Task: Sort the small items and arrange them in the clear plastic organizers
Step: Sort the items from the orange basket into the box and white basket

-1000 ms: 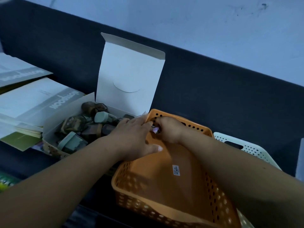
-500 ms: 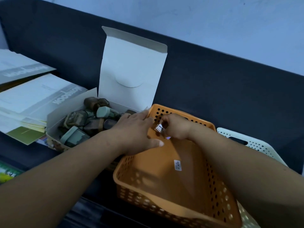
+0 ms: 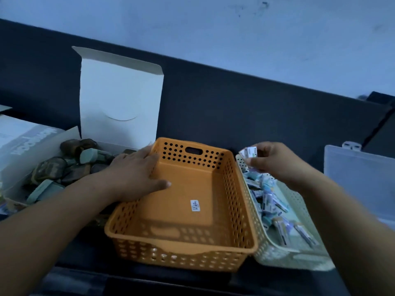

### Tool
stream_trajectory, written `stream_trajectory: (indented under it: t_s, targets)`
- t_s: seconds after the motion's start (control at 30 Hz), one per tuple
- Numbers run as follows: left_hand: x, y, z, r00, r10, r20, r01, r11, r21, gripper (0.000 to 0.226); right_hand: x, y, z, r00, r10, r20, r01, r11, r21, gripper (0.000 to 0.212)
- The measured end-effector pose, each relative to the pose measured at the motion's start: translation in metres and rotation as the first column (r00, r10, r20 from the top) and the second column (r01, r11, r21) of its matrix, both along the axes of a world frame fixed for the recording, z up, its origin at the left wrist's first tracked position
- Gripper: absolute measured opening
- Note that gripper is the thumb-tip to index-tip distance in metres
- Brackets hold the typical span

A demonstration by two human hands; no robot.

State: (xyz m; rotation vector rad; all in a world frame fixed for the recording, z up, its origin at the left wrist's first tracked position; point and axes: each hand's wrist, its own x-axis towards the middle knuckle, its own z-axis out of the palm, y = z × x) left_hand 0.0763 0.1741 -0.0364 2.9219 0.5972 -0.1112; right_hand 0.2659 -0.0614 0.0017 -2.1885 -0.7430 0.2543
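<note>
An orange perforated basket (image 3: 235, 201) sits in the middle, holding nothing but a small white sticker on its floor. My left hand (image 3: 134, 174) lies flat over its left rim, fingers straight, thumb inside the basket. My right hand (image 3: 271, 161) is over the far end of a pale green perforated basket (image 3: 299, 256) and pinches a small white packet (image 3: 249, 152). Several small wrapped items (image 3: 269, 201) lie in the pale green basket. An open white cardboard box (image 3: 119, 99) at the left holds several dark and grey-green small items (image 3: 64, 167).
A translucent lidded plastic container (image 3: 361, 180) stands at the right edge. White booklets (image 3: 23, 142) lie at the far left behind the box. A dark padded back (image 3: 235, 103) runs behind everything, under a pale wall.
My right hand has lifted the small white packet out of the orange basket and carried it right, over the pale green basket. My left hand stayed on the orange basket's left rim.
</note>
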Motion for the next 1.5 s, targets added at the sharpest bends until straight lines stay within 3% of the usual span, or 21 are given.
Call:
stream_trajectory:
  t_s: [0.13,0.23,0.3,0.4,0.47,0.57,0.63,0.73,0.8,1.0,1.2,1.3,1.5]
  targets:
    - [0.002,-0.005,0.002,1.0,-0.004,-0.004,0.004,1.0,0.0,0.083,0.005,-0.034,-0.016,0.991,-0.127,0.049,0.133,0.979,-0.155,0.008]
    - [0.002,-0.004,0.002,1.0,-0.006,0.005,0.006,1.0,-0.017,0.083,0.008,-0.041,-0.023,0.982,-0.179,0.056,0.186,0.965,-0.183,0.043]
    - [0.001,-0.003,0.001,1.0,-0.01,0.019,0.01,1.0,-0.024,0.084,0.002,-0.038,-0.02,0.972,-0.172,0.158,0.2,0.962,-0.184,0.05]
    - [0.0,-0.002,0.0,0.999,-0.02,0.048,0.022,0.999,-0.036,0.084,-0.022,-0.016,-0.008,0.959,-0.07,0.273,0.107,0.986,-0.124,0.043]
    - [-0.001,-0.001,0.0,0.998,-0.022,0.057,0.024,0.999,-0.036,0.082,-0.046,0.006,0.0,0.962,0.07,0.263,-0.04,0.992,-0.116,0.034]
    - [0.001,0.002,-0.003,0.997,-0.016,0.072,0.018,0.999,-0.03,0.08,-0.084,0.039,0.003,0.939,0.335,0.081,-0.306,0.919,-0.249,0.027]
    - [0.001,0.004,-0.005,0.996,-0.018,0.087,0.02,1.0,-0.023,0.077,-0.102,0.058,-0.001,0.881,0.467,-0.078,-0.454,0.784,-0.424,0.026]
    - [0.002,0.006,-0.005,0.996,-0.03,0.088,0.031,1.0,-0.006,0.073,-0.115,0.08,-0.011,0.789,0.528,-0.313,-0.602,0.566,-0.564,0.024]
    - [0.003,0.009,-0.007,0.997,-0.032,0.076,0.032,0.999,0.003,0.074,-0.116,0.091,-0.019,0.755,0.49,-0.436,-0.652,0.494,-0.575,0.02]
    - [0.004,0.013,-0.012,0.995,-0.051,0.088,0.048,0.998,0.041,0.076,-0.112,0.11,-0.044,0.668,0.388,-0.635,-0.736,0.469,-0.488,0.022]
    - [0.002,0.013,-0.012,0.994,-0.067,0.089,0.066,0.998,0.015,0.077,-0.118,0.116,-0.056,0.696,0.44,-0.567,-0.717,0.384,-0.582,0.015]
    - [0.002,0.014,-0.013,0.993,-0.079,0.089,0.078,0.997,0.013,0.077,-0.114,0.11,-0.047,0.678,0.454,-0.578,-0.734,0.449,-0.509,0.014]
    - [0.002,0.012,-0.01,0.993,-0.086,0.078,0.085,0.996,0.007,0.075,-0.084,0.078,-0.016,0.746,0.402,-0.531,-0.569,0.799,-0.194,0.015]
